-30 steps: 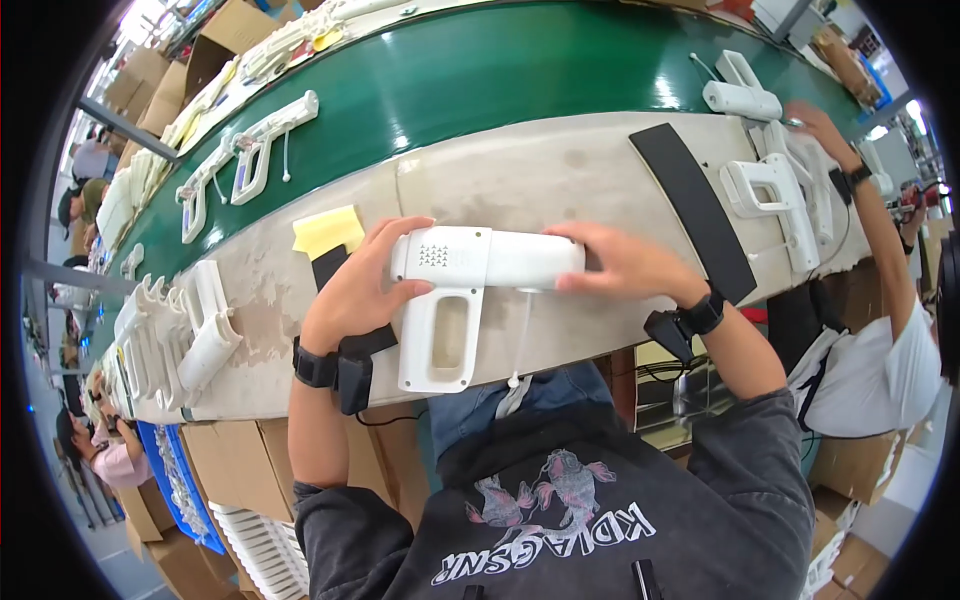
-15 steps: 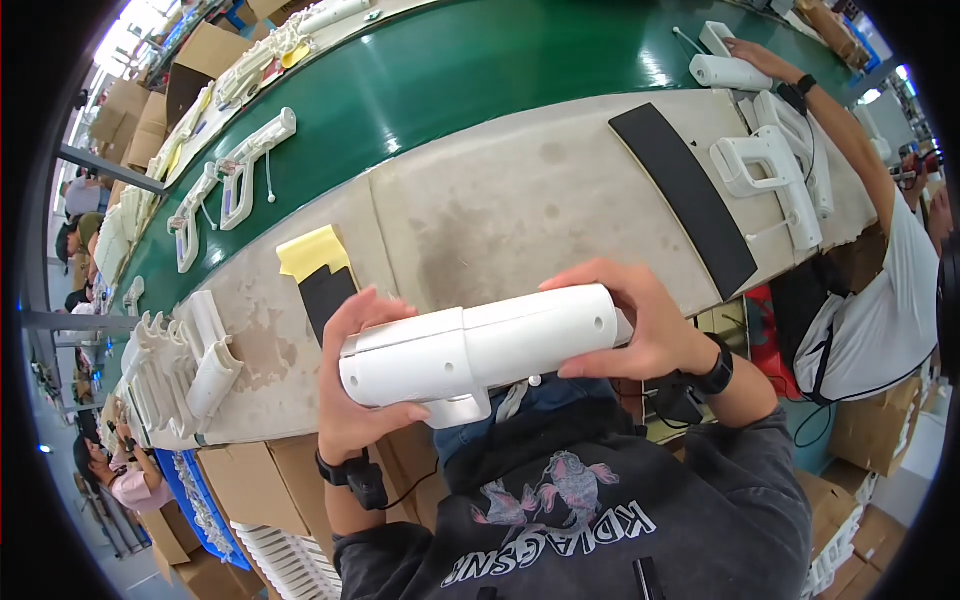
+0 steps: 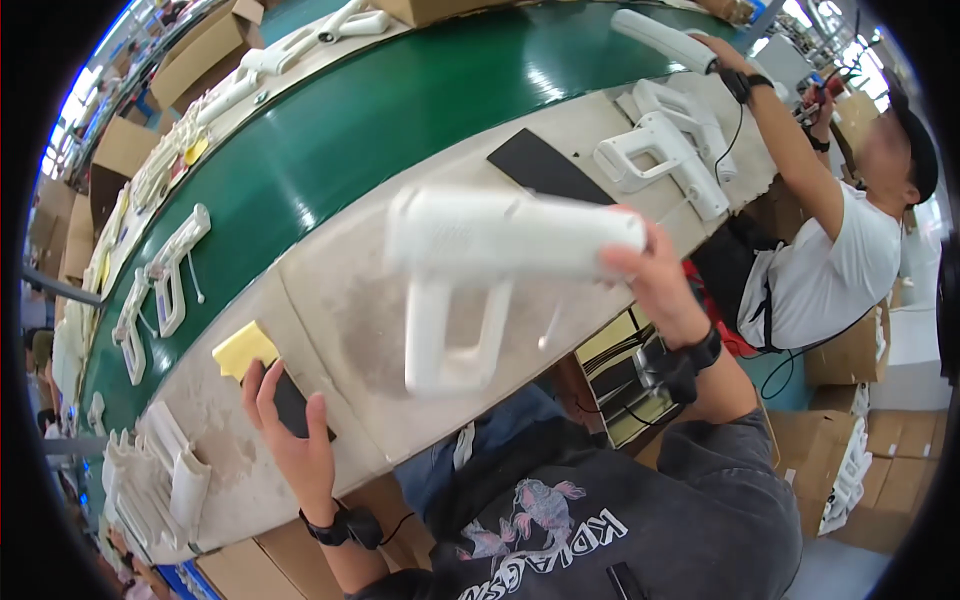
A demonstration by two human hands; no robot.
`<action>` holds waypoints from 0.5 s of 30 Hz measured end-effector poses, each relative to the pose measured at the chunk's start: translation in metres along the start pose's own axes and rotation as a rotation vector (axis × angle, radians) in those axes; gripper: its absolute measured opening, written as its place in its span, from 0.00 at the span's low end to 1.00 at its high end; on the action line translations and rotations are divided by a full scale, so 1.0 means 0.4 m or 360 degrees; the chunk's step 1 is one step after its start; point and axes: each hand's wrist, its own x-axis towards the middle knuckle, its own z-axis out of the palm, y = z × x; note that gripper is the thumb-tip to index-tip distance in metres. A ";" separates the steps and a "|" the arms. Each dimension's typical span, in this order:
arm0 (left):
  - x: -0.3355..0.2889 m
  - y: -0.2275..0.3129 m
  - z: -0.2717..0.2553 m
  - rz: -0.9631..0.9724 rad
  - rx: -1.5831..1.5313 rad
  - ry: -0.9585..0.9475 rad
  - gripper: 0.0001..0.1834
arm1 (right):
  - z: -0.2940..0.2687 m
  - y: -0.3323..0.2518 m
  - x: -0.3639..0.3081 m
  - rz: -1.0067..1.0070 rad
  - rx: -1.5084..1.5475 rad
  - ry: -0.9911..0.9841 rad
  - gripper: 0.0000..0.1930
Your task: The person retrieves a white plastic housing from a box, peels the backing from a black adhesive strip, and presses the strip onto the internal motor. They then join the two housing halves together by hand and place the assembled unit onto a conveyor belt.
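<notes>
A white plastic toy gun (image 3: 500,232), blurred by motion, hangs above the bench with its looped grip pointing toward me. My right hand (image 3: 655,285) is closed round the right end of its barrel. A thin rod with a ball tip (image 3: 549,330) hangs below that barrel. My left hand (image 3: 292,430) has come off the gun, its fingers apart and nothing in them. It hovers by a small black pad (image 3: 291,402) topped with a yellow sheet (image 3: 243,347); whether the fingertips touch the pad I cannot tell.
White curved shells (image 3: 180,485) stand at the bench's left end. Two toy guns (image 3: 175,295) lie on the green conveyor (image 3: 400,120). A long black pad (image 3: 550,168) and more white guns (image 3: 660,155) rest on the right. There a co-worker's hand (image 3: 725,55) grips another white piece (image 3: 660,38).
My left hand has let go of the gun and moved left and down. My right hand has raised the gun and turned it, so the grip shows fully. The whole view has shifted.
</notes>
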 end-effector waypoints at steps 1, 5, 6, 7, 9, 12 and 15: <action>-0.004 -0.014 0.002 -0.0069 0.0375 0.0078 0.34 | -0.051 -0.006 -0.001 0.0077 0.0172 0.0202 0.25; -0.034 -0.094 -0.024 -0.0299 0.0847 0.0111 0.31 | -0.205 -0.070 0.043 -0.0125 0.0521 0.1012 0.22; -0.040 -0.101 -0.021 -0.0285 0.0824 0.0112 0.31 | -0.297 -0.072 0.053 -0.0079 0.0540 0.1008 0.22; -0.042 -0.107 -0.017 -0.0349 0.0828 0.0101 0.31 | -0.384 -0.071 0.061 -0.0033 0.0560 0.1005 0.23; -0.045 -0.108 -0.013 -0.0423 0.0832 0.0104 0.31 | -0.456 -0.087 0.089 -0.0046 0.0567 0.1193 0.24; -0.043 -0.111 -0.016 -0.0460 0.0833 0.0061 0.32 | -0.579 -0.069 0.124 0.0007 0.0438 0.1291 0.24; -0.060 -0.110 -0.064 -0.0421 0.0855 0.0073 0.31 | -0.595 -0.038 0.189 -0.0132 0.0155 0.1292 0.24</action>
